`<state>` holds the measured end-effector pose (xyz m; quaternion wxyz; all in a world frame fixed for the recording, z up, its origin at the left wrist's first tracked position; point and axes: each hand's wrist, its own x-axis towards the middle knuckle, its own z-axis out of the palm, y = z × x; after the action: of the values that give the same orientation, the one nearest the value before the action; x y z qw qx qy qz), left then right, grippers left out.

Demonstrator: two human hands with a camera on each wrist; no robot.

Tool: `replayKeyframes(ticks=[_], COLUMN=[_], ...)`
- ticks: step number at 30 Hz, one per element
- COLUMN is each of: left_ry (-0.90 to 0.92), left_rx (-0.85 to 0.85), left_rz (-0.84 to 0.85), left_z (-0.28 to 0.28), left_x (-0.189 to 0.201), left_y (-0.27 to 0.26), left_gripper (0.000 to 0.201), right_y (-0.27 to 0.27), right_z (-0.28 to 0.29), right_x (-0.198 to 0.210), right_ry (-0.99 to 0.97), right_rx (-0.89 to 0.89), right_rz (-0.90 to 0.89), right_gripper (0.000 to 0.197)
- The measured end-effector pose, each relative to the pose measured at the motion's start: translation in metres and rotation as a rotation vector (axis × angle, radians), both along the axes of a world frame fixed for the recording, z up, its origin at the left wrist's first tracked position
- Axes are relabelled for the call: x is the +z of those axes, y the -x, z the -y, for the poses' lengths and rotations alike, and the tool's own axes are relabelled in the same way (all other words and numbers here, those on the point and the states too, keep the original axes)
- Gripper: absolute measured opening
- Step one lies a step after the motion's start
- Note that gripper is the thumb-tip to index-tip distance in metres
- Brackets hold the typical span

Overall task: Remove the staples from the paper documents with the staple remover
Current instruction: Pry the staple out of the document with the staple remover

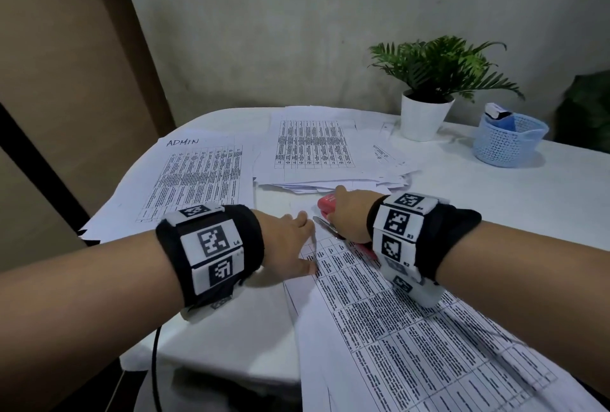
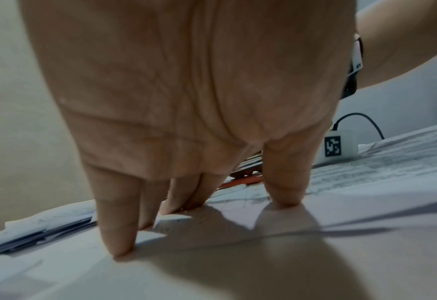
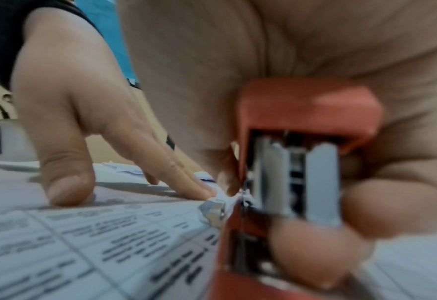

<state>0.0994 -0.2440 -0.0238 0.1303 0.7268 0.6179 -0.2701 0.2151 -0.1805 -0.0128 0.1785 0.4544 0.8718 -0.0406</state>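
Note:
A printed table document (image 1: 412, 329) lies on the white table in front of me. My left hand (image 1: 297, 241) presses its top corner flat with straight fingers (image 2: 119, 233) and thumb (image 2: 284, 182). My right hand (image 1: 346, 217) grips the red staple remover (image 1: 325, 205), fingers curled round its body (image 3: 302, 113). The tool's metal tip (image 1: 325, 226) rests at the document's top corner, just right of my left fingertips. In the right wrist view that paper corner (image 3: 212, 209) is crumpled up against the tool. The staple itself is not visible.
A loose stack of printed sheets (image 1: 330, 154) lies behind the hands, and a sheet marked ADMIN (image 1: 198, 177) sits at the left. A potted plant (image 1: 429, 108) and a blue mesh basket (image 1: 508, 141) stand at the back right. A black cable (image 1: 155, 362) hangs off the front left edge.

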Motion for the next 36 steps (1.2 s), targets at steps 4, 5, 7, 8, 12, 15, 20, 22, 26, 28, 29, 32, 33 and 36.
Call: replayKeyframes(ticks=[4, 5, 7, 8, 12, 15, 20, 22, 26, 28, 29, 32, 33, 36], left_ry=[-0.002, 0.000, 0.010, 0.014, 0.007, 0.021, 0.026, 0.031, 0.029, 0.028, 0.028, 0.041, 0.045, 0.060], left_rx=[0.002, 0.003, 0.003, 0.002, 0.000, 0.001, -0.005, -0.006, -0.004, -0.002, -0.001, 0.007, 0.009, 0.015], left_rz=[-0.025, -0.025, -0.023, -0.021, -0.010, -0.008, -0.021, -0.027, -0.026, -0.025, -0.024, -0.017, -0.017, -0.026], left_z=[-0.001, -0.002, -0.002, -0.002, -0.003, -0.003, -0.003, -0.004, -0.004, -0.004, -0.004, -0.003, -0.003, -0.002], left_x=[-0.004, -0.005, -0.006, -0.006, -0.009, -0.006, -0.008, -0.009, -0.009, -0.010, -0.009, -0.008, -0.007, -0.004], left_y=[0.001, 0.002, 0.003, 0.003, 0.005, 0.003, 0.005, 0.005, 0.005, 0.005, 0.005, 0.004, 0.003, 0.001], left_gripper=[0.080, 0.080, 0.080, 0.081, 0.080, 0.080, 0.080, 0.080, 0.080, 0.080, 0.080, 0.080, 0.080, 0.079], right_y=[-0.004, -0.005, -0.006, -0.004, 0.004, 0.005, 0.006, 0.006, 0.008, 0.010, 0.009, 0.007, 0.007, 0.008], right_z=[-0.014, -0.018, -0.021, -0.021, -0.015, -0.010, -0.015, -0.020, -0.024, -0.024, -0.022, -0.018, -0.016, -0.018], right_x=[0.001, 0.000, -0.003, -0.005, -0.011, -0.009, -0.009, -0.010, -0.017, -0.019, -0.018, -0.013, -0.011, -0.013], right_ry=[0.064, 0.063, 0.050, 0.042, 0.014, -0.032, -0.008, 0.000, -0.056, -0.045, -0.039, -0.038, -0.039, -0.011], right_rx=[-0.087, -0.081, -0.069, -0.071, -0.103, -0.044, -0.079, -0.084, -0.072, -0.115, -0.117, -0.061, -0.054, -0.073], right_rz=[-0.089, -0.108, -0.120, -0.111, -0.071, -0.041, -0.058, -0.052, -0.011, -0.050, -0.072, -0.071, -0.061, -0.067], right_gripper=[0.043, 0.042, 0.040, 0.039, 0.042, 0.040, 0.042, 0.047, 0.048, 0.043, 0.040, 0.037, 0.037, 0.037])
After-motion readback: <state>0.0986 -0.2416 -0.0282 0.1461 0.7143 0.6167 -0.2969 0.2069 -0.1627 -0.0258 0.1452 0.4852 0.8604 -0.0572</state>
